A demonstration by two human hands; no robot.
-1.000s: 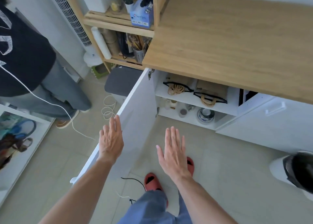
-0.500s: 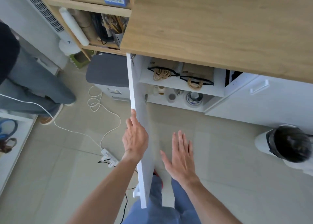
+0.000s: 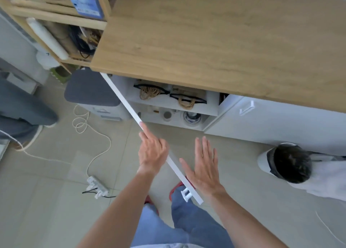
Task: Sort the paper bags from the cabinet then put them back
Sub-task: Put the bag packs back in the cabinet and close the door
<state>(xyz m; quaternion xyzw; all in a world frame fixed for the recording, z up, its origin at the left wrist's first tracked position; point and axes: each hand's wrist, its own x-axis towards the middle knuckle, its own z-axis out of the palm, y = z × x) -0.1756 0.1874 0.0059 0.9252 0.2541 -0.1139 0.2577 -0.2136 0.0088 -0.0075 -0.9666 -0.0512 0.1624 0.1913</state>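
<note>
Two stacks of brown paper bags, one on the left (image 3: 149,92) and one on the right (image 3: 188,99), lie on the upper shelf of the white cabinet (image 3: 211,105), their rope and black handles facing out. The cabinet's left door (image 3: 121,99) stands open, seen edge-on. My left hand (image 3: 152,152) rests on the door's top edge, fingers curled over it. Just right of the door, my right hand (image 3: 203,165) hovers flat with fingers spread, holding nothing.
A wooden countertop (image 3: 224,41) overhangs the cabinet. Bowls and jars (image 3: 191,116) sit on the lower shelf. A grey-topped bin (image 3: 91,90), a power strip (image 3: 96,187) with cord, another person's legs (image 3: 20,109) at left and a person's head (image 3: 289,165) at right surround me.
The door has swung further towards me, from face-on to edge-on. My left hand went from its face to gripping its top edge. The view shifted closer to the cabinet.
</note>
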